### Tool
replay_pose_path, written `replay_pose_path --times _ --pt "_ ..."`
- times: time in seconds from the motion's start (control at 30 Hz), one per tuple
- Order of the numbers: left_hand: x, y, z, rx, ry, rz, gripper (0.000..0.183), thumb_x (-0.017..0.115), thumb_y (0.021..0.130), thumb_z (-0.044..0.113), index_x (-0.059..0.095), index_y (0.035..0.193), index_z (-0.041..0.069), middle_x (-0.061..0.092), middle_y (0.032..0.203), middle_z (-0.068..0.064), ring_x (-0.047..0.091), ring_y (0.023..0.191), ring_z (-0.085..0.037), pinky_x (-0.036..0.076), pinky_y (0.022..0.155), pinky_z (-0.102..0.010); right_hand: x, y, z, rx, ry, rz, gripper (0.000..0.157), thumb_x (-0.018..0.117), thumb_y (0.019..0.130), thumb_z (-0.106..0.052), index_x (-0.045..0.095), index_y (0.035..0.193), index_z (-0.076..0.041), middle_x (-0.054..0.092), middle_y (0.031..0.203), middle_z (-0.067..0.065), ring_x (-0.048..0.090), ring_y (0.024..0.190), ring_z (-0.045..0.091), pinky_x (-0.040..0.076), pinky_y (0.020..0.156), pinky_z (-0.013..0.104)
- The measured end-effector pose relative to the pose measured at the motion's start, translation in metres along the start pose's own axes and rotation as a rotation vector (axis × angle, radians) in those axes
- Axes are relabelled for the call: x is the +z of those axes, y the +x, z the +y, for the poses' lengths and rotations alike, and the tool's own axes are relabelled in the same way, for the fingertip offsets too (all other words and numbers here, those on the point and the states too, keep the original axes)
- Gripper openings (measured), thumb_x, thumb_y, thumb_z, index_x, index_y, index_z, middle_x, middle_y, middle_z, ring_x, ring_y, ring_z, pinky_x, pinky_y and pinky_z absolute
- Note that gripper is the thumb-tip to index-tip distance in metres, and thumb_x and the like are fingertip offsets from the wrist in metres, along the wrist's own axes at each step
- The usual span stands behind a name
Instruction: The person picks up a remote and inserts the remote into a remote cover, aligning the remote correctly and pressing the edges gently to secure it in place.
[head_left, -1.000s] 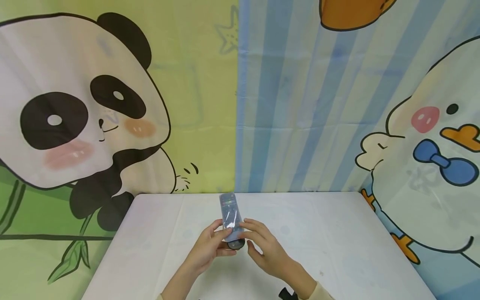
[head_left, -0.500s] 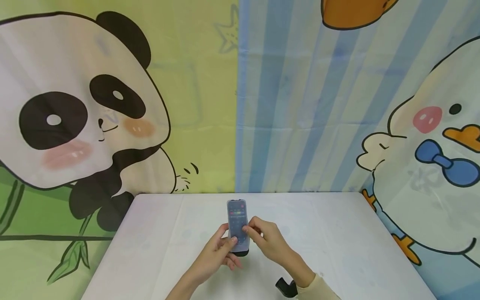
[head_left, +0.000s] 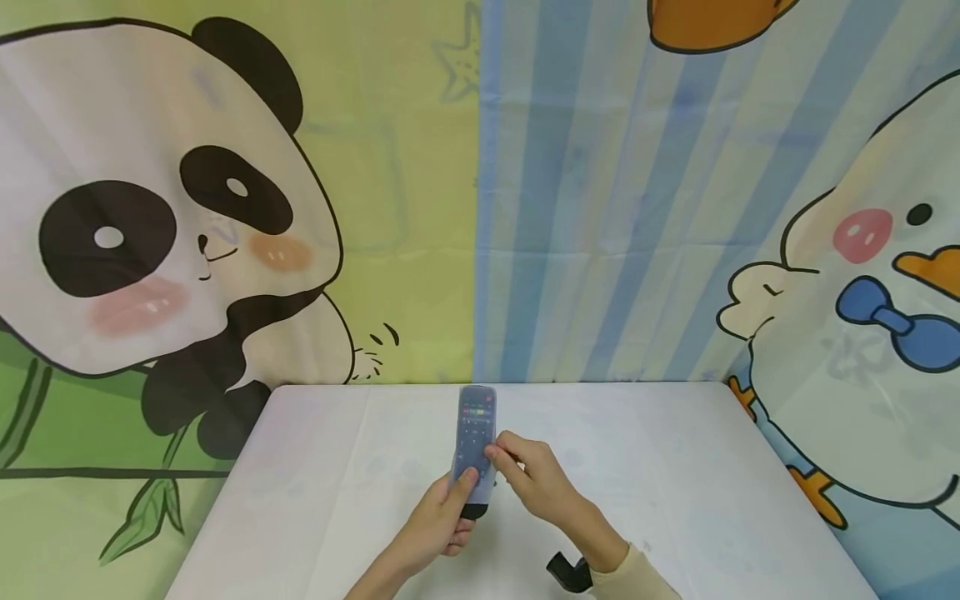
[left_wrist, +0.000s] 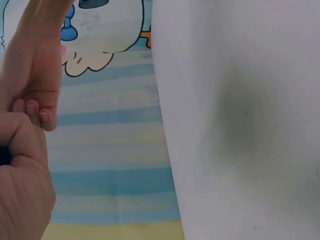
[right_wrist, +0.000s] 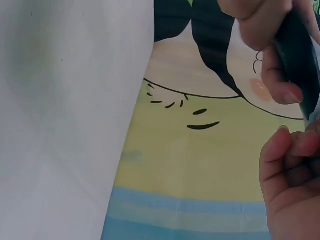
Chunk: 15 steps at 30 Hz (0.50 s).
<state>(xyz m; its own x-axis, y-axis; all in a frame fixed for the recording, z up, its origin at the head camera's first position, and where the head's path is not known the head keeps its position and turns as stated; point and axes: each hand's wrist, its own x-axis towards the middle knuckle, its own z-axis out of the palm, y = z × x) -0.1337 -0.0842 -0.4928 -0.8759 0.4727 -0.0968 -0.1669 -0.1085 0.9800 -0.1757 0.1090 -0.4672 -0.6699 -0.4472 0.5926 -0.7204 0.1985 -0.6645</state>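
A remote control (head_left: 474, 437) in a translucent bluish cover stands tilted up above the table in the head view, its black lower end (head_left: 474, 511) sticking out of the cover. My left hand (head_left: 433, 523) grips its lower part, thumb across the front and fingers behind. At the cover's right edge, my right hand (head_left: 543, 477) pinches with thumb and forefinger. The right wrist view shows the dark back of the remote (right_wrist: 295, 52) between the left hand (right_wrist: 262, 25) above and the curled right fingers (right_wrist: 300, 145) below. In the left wrist view the hands hide the remote.
The white-covered table (head_left: 660, 475) spreads around the hands. A black, bent object (head_left: 568, 573) lies near the front, partly behind the right sleeve (head_left: 633, 577). Behind the table hangs a cloth (head_left: 405, 167) printed with a panda and a white bird.
The remote has straightened and its printed keys now face the head camera more plainly. My left fingers have curled in behind it; my right fingers have drawn together at the cover's edge.
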Motion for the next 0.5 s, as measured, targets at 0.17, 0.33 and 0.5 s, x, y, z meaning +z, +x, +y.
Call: replay_pose_path --times 0.17,0.33,0.5 --pt "0.007 -0.001 0.008 0.037 0.007 0.084 0.053 0.039 0.107 0.048 0.047 0.121 -0.002 0.041 0.062 0.002 0.037 0.046 -0.007 0.031 0.037 -0.018 0.004 0.002 -0.005 0.046 0.037 -0.005 0.030 0.058 0.096 0.010 0.050 0.076 -0.011 0.046 0.062 -0.001 0.043 0.054 -0.002 0.037 0.042 0.019" --pt "0.009 0.000 0.012 0.067 0.039 0.111 0.050 0.039 0.108 0.047 0.048 0.118 -0.001 0.042 0.062 0.002 0.039 0.045 -0.007 0.033 0.038 -0.019 0.006 -0.002 -0.011 0.077 0.123 -0.017 0.032 0.055 0.097 0.010 0.049 0.075 -0.013 0.046 0.058 0.000 0.041 0.053 -0.001 0.034 0.041 0.019" --pt "0.006 -0.001 0.015 0.078 0.094 0.032 0.044 0.037 0.109 0.042 0.048 0.117 0.000 0.042 0.059 0.003 0.038 0.044 -0.008 0.032 0.037 -0.019 -0.003 -0.005 -0.008 0.138 0.291 -0.073 0.032 0.054 0.101 0.005 0.049 0.074 -0.013 0.044 0.057 0.003 0.040 0.051 0.002 0.034 0.041 0.022"
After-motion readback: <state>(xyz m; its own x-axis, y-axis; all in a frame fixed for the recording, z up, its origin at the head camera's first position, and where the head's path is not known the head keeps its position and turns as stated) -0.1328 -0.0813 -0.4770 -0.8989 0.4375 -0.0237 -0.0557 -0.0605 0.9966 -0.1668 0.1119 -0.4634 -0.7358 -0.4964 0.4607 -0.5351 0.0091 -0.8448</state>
